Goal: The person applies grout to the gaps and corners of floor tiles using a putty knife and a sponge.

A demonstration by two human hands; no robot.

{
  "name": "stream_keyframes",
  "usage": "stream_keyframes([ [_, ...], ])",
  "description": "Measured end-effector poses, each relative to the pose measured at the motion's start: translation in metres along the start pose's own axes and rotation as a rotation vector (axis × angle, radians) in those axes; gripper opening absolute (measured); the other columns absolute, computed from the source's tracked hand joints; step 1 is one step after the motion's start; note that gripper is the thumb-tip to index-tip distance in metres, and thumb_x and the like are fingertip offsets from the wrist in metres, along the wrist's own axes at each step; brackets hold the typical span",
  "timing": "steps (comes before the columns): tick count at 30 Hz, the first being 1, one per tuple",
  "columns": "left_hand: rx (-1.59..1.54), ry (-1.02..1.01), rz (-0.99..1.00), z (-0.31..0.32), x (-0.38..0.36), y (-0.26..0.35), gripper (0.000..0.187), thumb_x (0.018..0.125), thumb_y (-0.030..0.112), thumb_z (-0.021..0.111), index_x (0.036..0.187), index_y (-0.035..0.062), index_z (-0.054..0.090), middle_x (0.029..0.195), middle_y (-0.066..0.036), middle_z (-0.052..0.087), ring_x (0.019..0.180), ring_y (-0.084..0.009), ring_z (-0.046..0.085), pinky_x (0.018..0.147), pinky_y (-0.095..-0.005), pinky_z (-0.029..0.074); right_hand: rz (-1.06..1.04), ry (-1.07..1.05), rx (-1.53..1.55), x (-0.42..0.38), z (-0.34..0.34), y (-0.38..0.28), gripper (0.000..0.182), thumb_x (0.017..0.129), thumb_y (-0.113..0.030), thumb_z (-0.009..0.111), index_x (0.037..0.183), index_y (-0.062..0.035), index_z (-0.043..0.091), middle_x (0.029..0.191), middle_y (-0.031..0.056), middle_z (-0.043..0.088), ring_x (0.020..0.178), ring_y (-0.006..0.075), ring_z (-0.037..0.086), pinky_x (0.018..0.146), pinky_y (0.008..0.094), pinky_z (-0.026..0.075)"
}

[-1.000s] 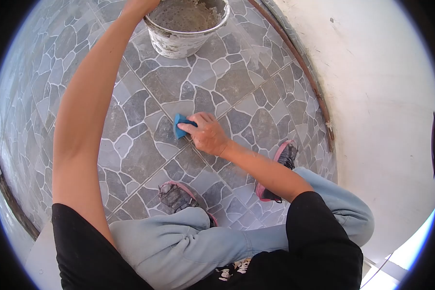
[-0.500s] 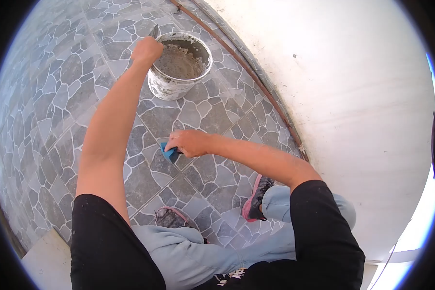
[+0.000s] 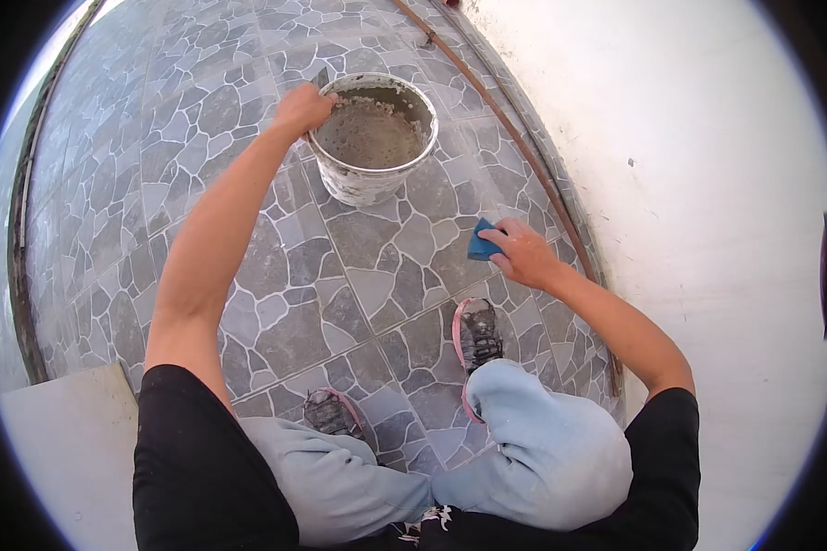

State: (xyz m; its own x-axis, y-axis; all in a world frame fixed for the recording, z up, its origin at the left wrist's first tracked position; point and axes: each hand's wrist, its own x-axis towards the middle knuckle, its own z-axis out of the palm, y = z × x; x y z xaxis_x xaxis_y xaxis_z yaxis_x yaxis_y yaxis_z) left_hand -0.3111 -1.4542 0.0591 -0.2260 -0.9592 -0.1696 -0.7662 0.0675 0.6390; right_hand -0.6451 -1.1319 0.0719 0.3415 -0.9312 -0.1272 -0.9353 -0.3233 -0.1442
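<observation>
My left hand [image 3: 305,108] is closed at the left rim of a white bucket [image 3: 363,188]. The bucket's outside is smeared, and a wet grey-brown mortar-like mix [image 3: 372,133] is inside. Just above my left fingers sticks up a dark blade tip [image 3: 321,77]; its lower part is hidden. My right hand [image 3: 524,253] pinches a small blue sponge-like block [image 3: 483,241] between thumb and fingers. It is held over the stone-patterned floor, to the right of and nearer than the bucket.
Grey floor tiles [image 3: 289,335] with white joints lie all around. A rusty pipe [image 3: 524,142] runs along the foot of the white wall [image 3: 708,184] on the right. My shoes [image 3: 480,335] stand close below. A pale board [image 3: 69,422] lies at lower left.
My right hand has swung from the middle of the floor to the right with the blue block. My left hand stays at the bucket rim. The view has shifted.
</observation>
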Motion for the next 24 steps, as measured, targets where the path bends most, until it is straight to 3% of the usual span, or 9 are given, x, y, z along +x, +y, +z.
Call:
stream_keyframes([
  [2, 0.006, 0.064, -0.05, -0.029, -0.02, -0.017, 0.05, 0.096, 0.042, 0.063, 0.106, -0.0068, 0.071, 0.098, -0.023, 0.073, 0.096, -0.0328, 0.072, 0.082, -0.0459, 0.054, -0.107, 0.056, 0.209, 0.01, 0.07, -0.025, 0.047, 0.083, -0.01, 0.071, 0.129, -0.0142, 0.063, 0.12, 0.0156, 0.059, 0.113, 0.0351, 0.058, 0.095, 0.0463, 0.05],
  [4, -0.111, 0.02, -0.05, -0.049, -0.019, -0.065, 0.05, 0.096, 0.042, 0.064, 0.105, -0.0065, 0.071, 0.091, -0.018, 0.073, 0.087, -0.0264, 0.07, 0.078, -0.0409, 0.051, -0.306, 0.08, 0.236, 0.017, 0.137, -0.048, 0.044, 0.083, -0.01, 0.07, 0.126, -0.017, 0.066, 0.117, 0.0134, 0.06, 0.113, 0.0327, 0.059, 0.095, 0.0457, 0.049],
  [9, -0.155, 0.108, -0.217, -0.094, -0.107, -0.105, 0.045, 0.101, 0.039, 0.061, 0.106, -0.0042, 0.071, 0.086, -0.009, 0.07, 0.08, -0.0175, 0.063, 0.077, -0.0358, 0.049, -0.421, 0.365, 0.241, 0.144, 0.159, 0.02, 0.035, 0.088, -0.009, 0.062, 0.119, -0.0211, 0.071, 0.11, 0.0092, 0.061, 0.109, 0.0293, 0.059, 0.092, 0.0415, 0.046],
  [12, -0.124, 0.199, -0.35, -0.098, -0.161, -0.115, 0.046, 0.102, 0.041, 0.059, 0.108, -0.0035, 0.071, 0.088, -0.008, 0.071, 0.081, -0.0162, 0.063, 0.079, -0.0349, 0.049, 0.273, 0.601, 0.011, 0.276, 0.137, 0.123, 0.029, 0.09, -0.016, 0.063, 0.116, -0.0219, 0.074, 0.106, 0.007, 0.064, 0.105, 0.0302, 0.058, 0.088, 0.0445, 0.045],
  [13, -0.087, 0.257, -0.414, -0.1, -0.182, -0.116, 0.047, 0.103, 0.042, 0.059, 0.109, -0.0031, 0.071, 0.089, -0.008, 0.071, 0.082, -0.0158, 0.063, 0.079, -0.0344, 0.049, 0.411, 0.613, 0.013, 0.302, 0.124, 0.143, 0.029, 0.092, -0.016, 0.06, 0.118, -0.0158, 0.072, 0.108, 0.0093, 0.063, 0.106, 0.0323, 0.057, 0.088, 0.0467, 0.045],
  [16, -0.001, 0.349, -0.477, -0.092, -0.229, -0.127, 0.046, 0.103, 0.041, 0.059, 0.112, -0.002, 0.071, 0.091, -0.007, 0.072, 0.083, -0.0149, 0.063, 0.08, -0.0337, 0.049, 0.483, 0.631, 0.022, 0.347, 0.128, 0.119, 0.032, 0.091, -0.013, 0.057, 0.12, -0.0085, 0.069, 0.109, 0.0129, 0.061, 0.104, 0.0342, 0.057, 0.088, 0.0466, 0.046],
  [18, -0.059, 0.346, -0.494, -0.079, -0.248, -0.136, 0.045, 0.103, 0.04, 0.059, 0.113, -0.0015, 0.072, 0.091, -0.007, 0.072, 0.083, -0.0147, 0.063, 0.08, -0.0335, 0.049, 0.111, 0.601, 0.142, 0.323, 0.141, 0.042, 0.035, 0.088, -0.01, 0.057, 0.122, -0.0033, 0.065, 0.109, 0.0162, 0.059, 0.102, 0.0354, 0.056, 0.088, 0.0461, 0.046],
  [21, -0.08, 0.351, -0.521, -0.058, -0.264, -0.149, 0.041, 0.103, 0.037, 0.06, 0.114, -0.0009, 0.072, 0.091, -0.005, 0.073, 0.084, -0.0135, 0.062, 0.08, -0.0328, 0.049, -0.554, 0.473, 0.44, 0.286, 0.172, -0.05, 0.033, 0.085, -0.007, 0.06, 0.115, -0.0107, 0.072, 0.113, 0.0131, 0.061, 0.11, 0.0313, 0.058, 0.092, 0.0443, 0.045],
  [24, -0.118, 0.322, -0.415, -0.039, -0.258, -0.136, 0.039, 0.103, 0.035, 0.059, 0.113, -0.001, 0.071, 0.089, -0.005, 0.072, 0.083, -0.013, 0.06, 0.08, -0.0327, 0.048, -0.672, 0.426, 0.379, 0.304, 0.154, -0.027, 0.029, 0.083, -0.007, 0.062, 0.107, -0.0164, 0.076, 0.109, 0.0067, 0.066, 0.113, 0.0268, 0.058, 0.095, 0.0431, 0.042],
])
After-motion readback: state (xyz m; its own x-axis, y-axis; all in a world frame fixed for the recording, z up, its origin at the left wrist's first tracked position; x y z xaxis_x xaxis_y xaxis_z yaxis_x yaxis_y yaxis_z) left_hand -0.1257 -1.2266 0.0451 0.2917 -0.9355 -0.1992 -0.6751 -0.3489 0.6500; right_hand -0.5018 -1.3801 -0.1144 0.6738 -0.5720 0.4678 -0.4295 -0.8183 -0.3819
